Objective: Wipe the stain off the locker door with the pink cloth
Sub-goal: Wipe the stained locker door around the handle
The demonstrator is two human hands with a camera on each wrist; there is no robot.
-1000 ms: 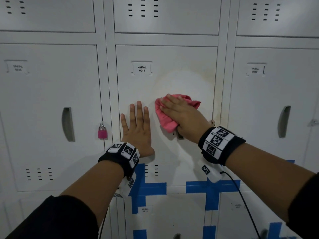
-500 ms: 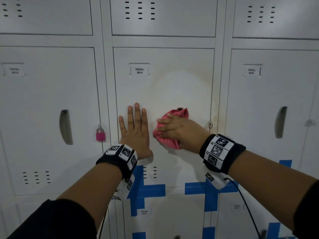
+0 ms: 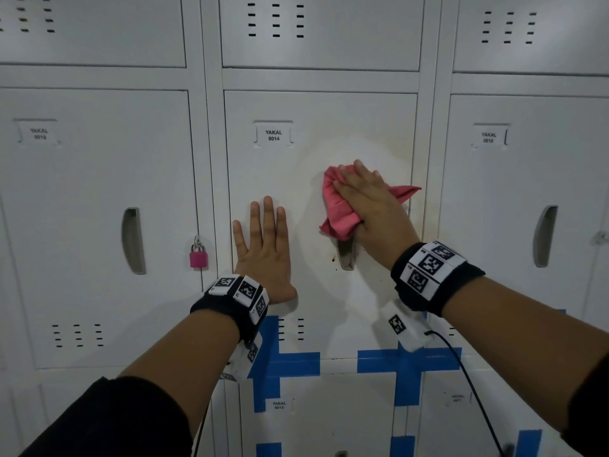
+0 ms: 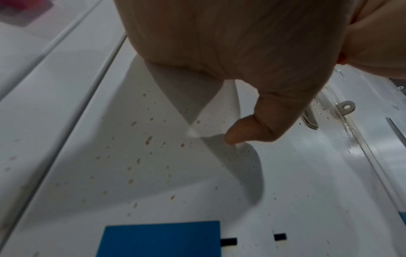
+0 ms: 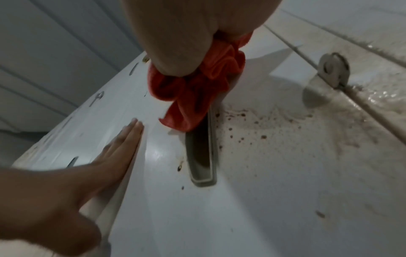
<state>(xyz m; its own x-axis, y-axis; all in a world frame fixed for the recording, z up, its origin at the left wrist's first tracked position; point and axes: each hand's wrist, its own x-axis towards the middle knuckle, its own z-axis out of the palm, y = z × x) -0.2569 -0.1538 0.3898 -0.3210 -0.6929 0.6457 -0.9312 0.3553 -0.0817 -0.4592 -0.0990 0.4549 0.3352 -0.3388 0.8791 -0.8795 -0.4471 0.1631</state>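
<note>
The white locker door [image 3: 316,291] labelled 0014 carries a faint brownish stain [image 3: 400,159] near its right edge. Dark specks [image 5: 252,125] lie beside the recessed handle [image 5: 201,156]. My right hand [image 3: 365,199] presses the pink cloth [image 3: 336,209] against the door just above the handle [image 3: 345,255], fingers laid flat over it. In the right wrist view the cloth [image 5: 193,97] bunches out under my palm [image 5: 186,34]. My left hand [image 3: 263,245] rests flat on the door's left side, fingers straight; small brown spots [image 4: 149,139] dot the paint below it.
A pink padlock [image 3: 198,257] hangs on the locker to the left. Blue tape [image 3: 290,362] crosses the door's lower corners. A black cable [image 3: 468,384] trails from my right wrist. A metal hasp [image 5: 334,69] sticks out at the door's right edge.
My right hand has swept the cloth up and to the right, from beside my left hand to above the handle, and its fingers have flattened. My left hand has stayed put.
</note>
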